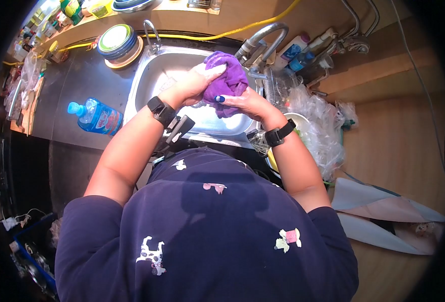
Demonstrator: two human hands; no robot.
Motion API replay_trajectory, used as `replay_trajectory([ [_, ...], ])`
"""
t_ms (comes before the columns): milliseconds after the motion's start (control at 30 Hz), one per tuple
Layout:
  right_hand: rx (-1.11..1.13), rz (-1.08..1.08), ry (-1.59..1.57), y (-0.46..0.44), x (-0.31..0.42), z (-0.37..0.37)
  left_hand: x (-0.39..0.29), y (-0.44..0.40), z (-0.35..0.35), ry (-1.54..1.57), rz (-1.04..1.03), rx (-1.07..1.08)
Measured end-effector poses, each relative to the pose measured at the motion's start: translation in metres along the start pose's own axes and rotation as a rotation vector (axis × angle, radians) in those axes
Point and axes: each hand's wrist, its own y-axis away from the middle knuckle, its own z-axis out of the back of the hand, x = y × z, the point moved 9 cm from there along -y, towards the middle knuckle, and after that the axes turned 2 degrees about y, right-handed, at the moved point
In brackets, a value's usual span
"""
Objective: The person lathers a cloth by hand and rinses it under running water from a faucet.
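Observation:
A bunched purple cloth is held over the steel sink. My left hand grips it from the left side, with the thumb lying across its front. From the lower right, my right hand holds the same cloth, its dark blue thumbnail showing on the fabric. The other fingers of both hands are mostly hidden behind the cloth. Just beyond the cloth rises the curved faucet. Whether water is running cannot be made out.
A blue detergent bottle stands on the dark counter left of the sink. Stacked plates sit at its back left corner, near a small tap. Clear plastic bags crowd the right side. A yellow hose runs behind.

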Motion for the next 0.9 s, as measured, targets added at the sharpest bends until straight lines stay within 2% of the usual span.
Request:
replay_trajectory([
  [100,-0.066,-0.017,0.173,0.003,0.011,0.001,0.003,-0.007,0.010,-0.056,-0.006,-0.053],
  [167,-0.094,-0.099,0.201,0.003,0.004,0.008,-0.001,-0.008,0.011,0.018,-0.045,-0.076],
  [200,-0.110,-0.068,0.228,0.003,0.010,0.009,-0.003,-0.009,0.012,0.055,-0.065,-0.089],
  [267,-0.144,-0.008,0.280,0.006,0.024,0.008,0.000,-0.006,0.015,0.091,-0.010,-0.122],
  [300,-0.166,0.102,0.308,0.006,0.031,0.008,0.002,-0.005,0.015,0.109,0.019,-0.138],
  [400,-0.158,0.051,0.379,0.013,0.041,-0.001,0.020,-0.011,0.026,0.065,0.130,-0.136],
  [433,-0.221,0.100,0.386,0.014,0.044,0.003,0.024,-0.011,0.027,0.034,0.170,-0.130],
  [500,-0.344,0.200,0.400,0.014,0.046,0.013,0.019,-0.004,0.043,-0.272,0.133,-0.315],
  [567,-0.388,0.349,0.571,0.013,0.050,0.015,-0.012,0.006,0.042,-0.599,-0.148,-0.445],
  [600,-0.410,0.423,0.656,0.015,0.054,0.015,-0.024,0.006,0.021,-0.760,-0.276,-0.260],
  [633,-0.464,0.494,0.890,0.023,0.073,0.004,-0.050,0.019,-0.015,-0.913,-0.403,-0.067],
  [700,-0.475,0.551,1.021,0.023,0.072,0.000,-0.030,0.012,-0.019,-0.544,-0.328,0.103],
  [733,-0.472,0.645,1.073,0.026,0.079,-0.007,-0.020,0.009,-0.021,-0.364,-0.275,0.174],
  [767,-0.471,0.740,1.126,0.029,0.086,-0.015,-0.025,0.010,-0.023,-0.474,-0.393,0.177],
  [800,-0.452,0.695,1.133,0.027,0.085,-0.016,-0.030,0.013,-0.026,-0.585,-0.512,0.180],
  [867,-0.418,0.602,1.150,0.026,0.080,-0.016,-0.031,0.014,-0.027,-0.669,-0.465,0.198],
  [900,-0.453,0.555,1.258,0.029,0.077,-0.016,-0.031,0.015,-0.027,-0.710,-0.440,0.207],
])
